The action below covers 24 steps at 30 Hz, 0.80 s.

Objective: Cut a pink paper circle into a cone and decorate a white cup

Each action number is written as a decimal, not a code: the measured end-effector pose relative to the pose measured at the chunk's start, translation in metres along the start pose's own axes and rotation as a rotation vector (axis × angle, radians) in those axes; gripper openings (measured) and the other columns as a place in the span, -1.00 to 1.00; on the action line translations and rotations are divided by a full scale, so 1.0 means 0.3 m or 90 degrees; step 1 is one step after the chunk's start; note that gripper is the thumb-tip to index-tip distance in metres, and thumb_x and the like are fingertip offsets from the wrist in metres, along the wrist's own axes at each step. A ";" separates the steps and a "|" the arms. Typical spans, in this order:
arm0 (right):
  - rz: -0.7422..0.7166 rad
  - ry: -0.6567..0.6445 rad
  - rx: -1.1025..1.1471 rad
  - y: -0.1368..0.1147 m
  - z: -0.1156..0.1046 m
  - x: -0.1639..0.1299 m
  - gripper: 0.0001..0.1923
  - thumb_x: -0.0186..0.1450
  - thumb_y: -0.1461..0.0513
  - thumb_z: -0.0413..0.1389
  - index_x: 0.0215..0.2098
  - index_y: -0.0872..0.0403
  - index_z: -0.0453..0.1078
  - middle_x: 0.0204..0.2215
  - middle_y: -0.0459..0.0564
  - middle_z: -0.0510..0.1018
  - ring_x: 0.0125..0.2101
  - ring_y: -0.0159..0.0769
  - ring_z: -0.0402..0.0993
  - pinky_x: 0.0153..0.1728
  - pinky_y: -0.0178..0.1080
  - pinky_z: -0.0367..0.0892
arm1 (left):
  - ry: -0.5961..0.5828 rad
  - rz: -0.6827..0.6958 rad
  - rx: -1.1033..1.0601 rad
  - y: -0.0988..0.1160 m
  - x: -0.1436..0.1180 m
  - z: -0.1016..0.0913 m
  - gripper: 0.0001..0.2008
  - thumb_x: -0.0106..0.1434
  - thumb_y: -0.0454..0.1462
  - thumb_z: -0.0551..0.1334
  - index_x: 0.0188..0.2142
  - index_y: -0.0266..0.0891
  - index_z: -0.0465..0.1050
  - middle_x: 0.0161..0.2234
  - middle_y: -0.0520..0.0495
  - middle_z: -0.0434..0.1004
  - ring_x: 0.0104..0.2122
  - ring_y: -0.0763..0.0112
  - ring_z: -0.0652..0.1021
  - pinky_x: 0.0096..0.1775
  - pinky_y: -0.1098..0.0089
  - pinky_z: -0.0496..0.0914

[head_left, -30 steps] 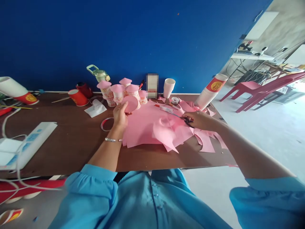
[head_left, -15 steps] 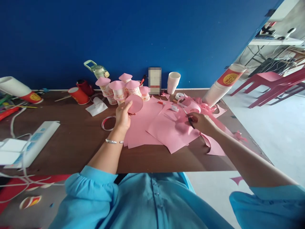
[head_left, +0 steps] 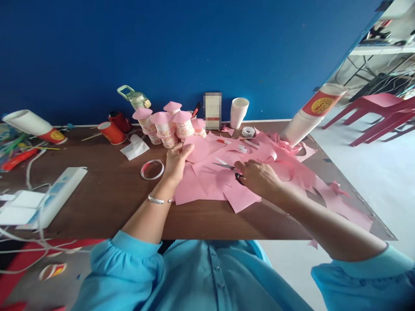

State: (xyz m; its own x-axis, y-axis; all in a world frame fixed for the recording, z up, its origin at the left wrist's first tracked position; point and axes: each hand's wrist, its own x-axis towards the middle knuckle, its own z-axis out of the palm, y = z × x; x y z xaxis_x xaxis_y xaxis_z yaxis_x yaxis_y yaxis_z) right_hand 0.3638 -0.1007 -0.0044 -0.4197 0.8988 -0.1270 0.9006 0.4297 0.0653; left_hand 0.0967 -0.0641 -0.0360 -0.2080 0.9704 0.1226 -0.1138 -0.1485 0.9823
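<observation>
Between the thumb and fingers of my left hand (head_left: 177, 163) is a round pink paper disc (head_left: 197, 149), held above the pink sheets near the middle of the table. My right hand (head_left: 257, 176) grips a pair of scissors (head_left: 228, 166) by its dark handles, with the blades pointing left toward the disc but apart from it. Pink paper sheets (head_left: 214, 185) and curled offcuts spread beneath both hands. Just behind the disc stand several patterned paper-cup towers (head_left: 166, 129) with pink cone roofs.
A tape roll (head_left: 152, 169) lies left of my left hand. White stacked cups (head_left: 304, 125) lean at the right, and a white cup (head_left: 239, 113) stands at the back. A power strip (head_left: 58, 196) with cables lies at the left. A red cup (head_left: 112, 132) sits near a green-lidded bottle (head_left: 138, 98).
My right hand has moved left with the scissors, closer to the disc. The disc has shifted slightly right and down, and the pink scraps on the right have spread toward the table edge.
</observation>
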 end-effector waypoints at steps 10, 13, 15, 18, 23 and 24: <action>-0.058 0.015 -0.001 0.005 0.047 0.021 -0.69 0.47 0.18 0.06 0.13 0.04 0.46 -0.01 0.18 0.67 0.00 0.00 0.58 -0.30 -0.19 0.32 | 0.001 0.036 0.081 0.054 -0.051 0.037 -0.66 0.03 -0.02 0.50 -0.46 -0.22 0.53 -0.51 0.06 0.45 -0.44 0.42 0.43 -0.33 0.40 0.37; -0.059 0.020 0.010 -0.005 0.049 0.019 -0.71 0.45 0.19 0.08 0.09 0.04 0.48 -0.10 0.16 0.70 -0.10 -0.02 0.63 -0.34 -0.20 0.28 | -0.001 0.057 0.104 0.056 -0.067 0.044 -0.65 0.07 -0.01 0.47 -0.48 -0.20 0.49 -0.51 0.07 0.41 -0.45 0.42 0.40 -0.35 0.41 0.35; -0.028 0.036 0.052 -0.011 0.062 0.022 -0.73 0.43 0.19 0.09 0.05 0.01 0.49 -0.19 0.11 0.73 -0.19 -0.05 0.66 -0.41 -0.22 0.23 | 0.002 0.069 0.114 0.052 -0.074 0.044 -0.66 0.13 -0.01 0.45 -0.48 -0.19 0.48 -0.50 0.07 0.40 -0.44 0.42 0.39 -0.34 0.41 0.34; 0.040 0.110 0.222 -0.007 0.107 0.035 -0.74 0.39 0.19 0.09 0.02 -0.04 0.50 -0.27 0.05 0.74 -0.31 -0.11 0.66 -0.45 -0.23 0.22 | 0.008 0.081 0.108 0.046 -0.082 0.045 -0.69 0.18 -0.02 0.44 -0.42 -0.18 0.50 -0.45 0.06 0.43 -0.39 0.39 0.41 -0.30 0.40 0.35; 0.048 0.168 0.930 -0.017 0.150 0.055 -0.65 0.28 0.01 0.25 -0.06 -0.03 0.39 -0.36 -0.04 0.70 -0.36 -0.19 0.62 -0.42 -0.24 0.39 | -0.011 0.076 0.130 0.056 -0.109 0.068 -0.67 0.22 -0.04 0.42 -0.48 -0.18 0.43 -0.47 0.05 0.37 -0.40 0.40 0.37 -0.33 0.40 0.30; 0.042 0.168 1.039 -0.028 0.146 0.057 -0.58 0.21 -0.01 0.32 -0.07 -0.04 0.37 -0.32 -0.04 0.69 -0.31 -0.19 0.63 -0.39 -0.24 0.42 | -0.013 0.064 0.138 0.057 -0.118 0.076 -0.64 0.22 -0.03 0.42 -0.50 -0.18 0.39 -0.49 0.06 0.32 -0.43 0.42 0.34 -0.36 0.41 0.27</action>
State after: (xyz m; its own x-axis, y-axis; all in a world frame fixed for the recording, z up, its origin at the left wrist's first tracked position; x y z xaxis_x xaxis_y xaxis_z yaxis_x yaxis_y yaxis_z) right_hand 0.3541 -0.0927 -0.0503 -0.2312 0.9729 0.0054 0.0065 0.0071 -1.0000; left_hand 0.1244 -0.0966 -0.0204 -0.1874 0.9570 0.2213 0.1176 -0.2018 0.9723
